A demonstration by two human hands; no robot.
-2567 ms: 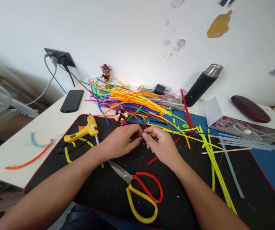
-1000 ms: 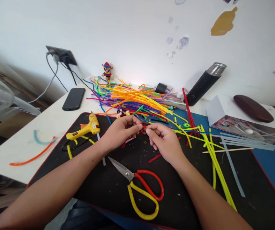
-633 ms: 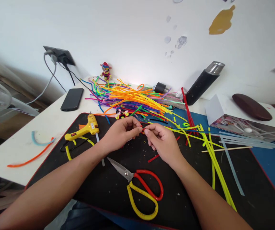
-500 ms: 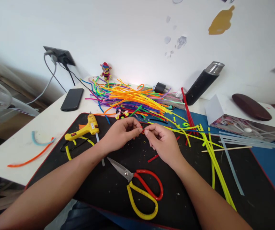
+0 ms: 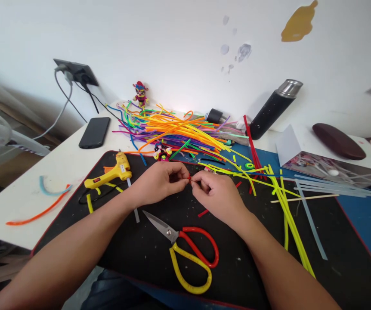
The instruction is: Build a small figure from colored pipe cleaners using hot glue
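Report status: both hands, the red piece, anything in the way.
Left-hand grip, right-hand grip: both pinching. Small red piece between them, mostly hidden. Way looks unblocked: scissors lie apart on black mat.

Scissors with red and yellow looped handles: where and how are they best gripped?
Probably by the red loop and yellow loop, coming from the near right: the scissors lie on the black mat with both loops at the near end and the pointed blades aimed away, far left.
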